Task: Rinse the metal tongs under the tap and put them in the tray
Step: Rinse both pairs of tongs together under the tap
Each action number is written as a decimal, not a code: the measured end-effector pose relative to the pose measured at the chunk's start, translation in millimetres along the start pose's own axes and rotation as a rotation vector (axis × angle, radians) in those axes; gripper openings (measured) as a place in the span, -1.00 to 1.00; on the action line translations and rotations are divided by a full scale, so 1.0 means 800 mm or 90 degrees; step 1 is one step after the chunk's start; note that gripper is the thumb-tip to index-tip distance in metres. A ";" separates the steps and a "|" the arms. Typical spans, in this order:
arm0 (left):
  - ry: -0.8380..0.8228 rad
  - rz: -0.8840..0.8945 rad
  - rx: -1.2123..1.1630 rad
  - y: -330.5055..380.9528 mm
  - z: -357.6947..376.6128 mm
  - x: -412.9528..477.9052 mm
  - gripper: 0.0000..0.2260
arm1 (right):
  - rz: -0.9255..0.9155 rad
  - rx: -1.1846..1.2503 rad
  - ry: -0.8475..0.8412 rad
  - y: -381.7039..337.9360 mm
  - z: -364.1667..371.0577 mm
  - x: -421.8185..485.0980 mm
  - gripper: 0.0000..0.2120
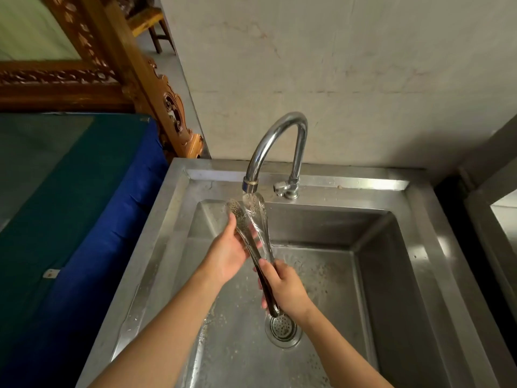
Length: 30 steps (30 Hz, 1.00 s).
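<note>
The metal tongs are held over the steel sink, their perforated heads up under the spout of the chrome tap. Water runs from the spout onto the right-hand head and down the arm. My right hand grips the dark hinge end of the tongs low over the drain. My left hand lies against the left arm of the tongs, with the thumb on the arm just below its head and the fingers behind the arm. No tray is in view.
A round strainer drain sits in the wet sink bottom. The tap lever is on the back ledge. A blue-and-green covered surface lies to the left, carved wooden furniture behind it. A wall rises behind the sink.
</note>
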State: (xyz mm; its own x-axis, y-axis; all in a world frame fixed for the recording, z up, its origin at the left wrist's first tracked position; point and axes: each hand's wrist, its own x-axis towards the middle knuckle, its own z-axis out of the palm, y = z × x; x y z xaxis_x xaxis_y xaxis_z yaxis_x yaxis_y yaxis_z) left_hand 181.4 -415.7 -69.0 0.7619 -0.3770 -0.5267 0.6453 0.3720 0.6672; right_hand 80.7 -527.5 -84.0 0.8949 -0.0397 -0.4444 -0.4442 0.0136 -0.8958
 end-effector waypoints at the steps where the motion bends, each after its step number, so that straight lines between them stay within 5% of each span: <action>1: 0.027 -0.008 -0.002 -0.006 0.000 -0.004 -0.56 | 0.007 0.014 -0.005 -0.003 0.000 -0.003 -0.56; 5: 0.078 0.037 -0.018 -0.007 0.002 -0.016 -0.86 | 0.027 0.053 -0.024 -0.010 -0.002 -0.015 -0.57; 16: 0.139 0.073 0.127 -0.004 0.022 -0.028 -0.79 | -0.010 0.029 0.047 0.005 0.009 -0.039 -0.74; 23: 0.184 0.042 0.119 -0.014 0.035 -0.025 -0.89 | 0.010 0.078 0.173 0.017 0.004 -0.052 -0.64; 30: 0.164 0.035 0.101 -0.006 0.049 -0.022 -0.86 | -0.010 0.088 0.228 0.022 -0.042 -0.052 -0.76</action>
State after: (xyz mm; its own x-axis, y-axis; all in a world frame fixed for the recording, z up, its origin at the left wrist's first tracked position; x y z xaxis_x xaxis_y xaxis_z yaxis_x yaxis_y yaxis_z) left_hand 162.4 -444.3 -42.3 0.7978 -0.1240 -0.5901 0.6011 0.2411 0.7620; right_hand 34.1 -559.2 -81.4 0.8196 -0.3877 -0.4218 -0.3985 0.1432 -0.9059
